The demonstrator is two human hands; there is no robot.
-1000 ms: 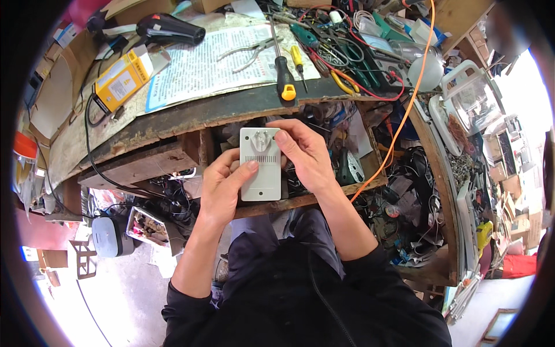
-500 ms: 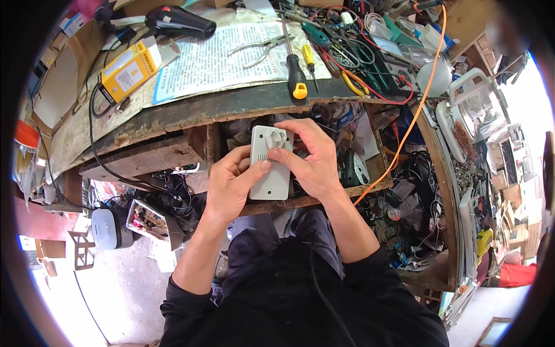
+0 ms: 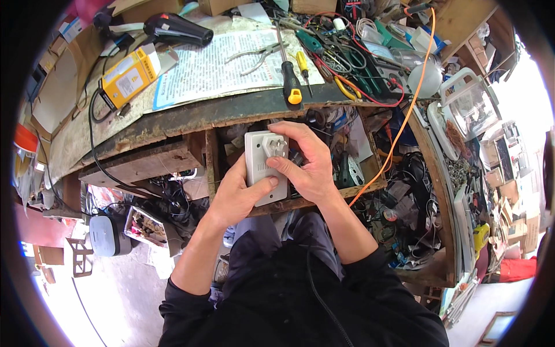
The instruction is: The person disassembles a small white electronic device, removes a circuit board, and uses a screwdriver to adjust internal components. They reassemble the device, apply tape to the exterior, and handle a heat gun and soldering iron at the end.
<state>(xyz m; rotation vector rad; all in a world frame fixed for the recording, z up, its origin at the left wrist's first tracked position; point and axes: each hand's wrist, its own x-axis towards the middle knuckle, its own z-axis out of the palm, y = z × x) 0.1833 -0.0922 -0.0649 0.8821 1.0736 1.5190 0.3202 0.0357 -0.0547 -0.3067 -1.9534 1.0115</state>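
Observation:
Both my hands hold a white plug-in adapter point(image 3: 255, 154) in front of the bench's edge. Its back faces up, with a raised plug base and metal prongs near the far end, vent slots and screw holes. My left hand point(image 3: 233, 195) grips the left side, thumb pressed across the lower face and the other fingers hidden underneath. At the right side, my right hand point(image 3: 313, 168) is closed on it too, its index finger over the far edge and its thumb beside the plug base. Below it is an open drawer point(image 3: 211, 156) full of small parts.
On the bench lie a black-handled screwdriver point(image 3: 291, 84), a small yellow screwdriver point(image 3: 303, 65), pliers point(image 3: 254, 58) on a printed sheet point(image 3: 202, 78), a yellow box point(image 3: 128, 78) and a hair dryer point(image 3: 179, 29). An orange cord point(image 3: 411, 110) hangs down at the right.
The adapter has tilted and shifted slightly left, so its prongs show more clearly. My left thumb has slid lower on its face. Both hands keep their hold.

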